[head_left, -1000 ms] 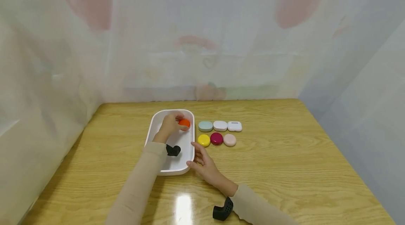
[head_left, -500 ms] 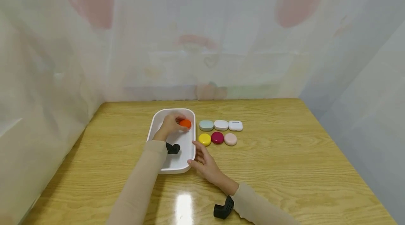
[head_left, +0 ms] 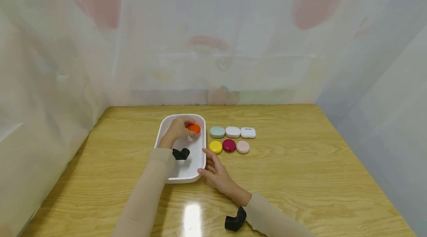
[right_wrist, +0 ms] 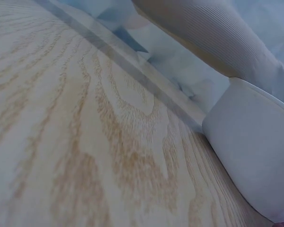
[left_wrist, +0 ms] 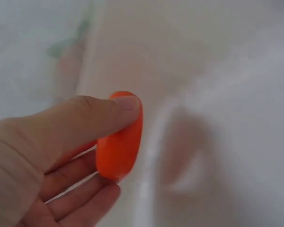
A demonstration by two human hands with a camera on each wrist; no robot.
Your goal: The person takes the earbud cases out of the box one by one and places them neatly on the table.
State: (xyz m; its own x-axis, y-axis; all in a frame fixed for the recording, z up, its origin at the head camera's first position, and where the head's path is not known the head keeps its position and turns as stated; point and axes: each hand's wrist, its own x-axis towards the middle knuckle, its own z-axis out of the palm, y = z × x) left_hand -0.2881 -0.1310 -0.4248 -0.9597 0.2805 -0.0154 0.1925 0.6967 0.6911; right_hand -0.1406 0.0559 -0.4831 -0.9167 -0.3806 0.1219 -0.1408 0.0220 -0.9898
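Note:
A small, rounded orange case point(head_left: 194, 129) is held over the far right part of a white tray point(head_left: 180, 181). My left hand point(head_left: 178, 128) pinches it between thumb and fingers; in the left wrist view the thumb presses one face of the orange case point(left_wrist: 119, 146) near its top. At the tray's near right corner, my right hand point(head_left: 218, 176) rests with relaxed fingers and thumb against the outer side. The right wrist view mostly shows the outside wall of the tray point(right_wrist: 255, 146), with only a bit of fingertip at the lower edge.
Right of the tray are two rows of small cases: mint point(head_left: 217, 132), white point(head_left: 232, 132) and another white point(head_left: 248, 132) behind; yellow point(head_left: 215, 147), burgundy point(head_left: 229, 146) and pale pink point(head_left: 242, 147) in front. A patterned curtain point(head_left: 213, 63) stands behind the wooden table point(head_left: 300, 155).
My left hand has shifted slightly up and to the left with the orange case. The right hand keeps its place at the tray.

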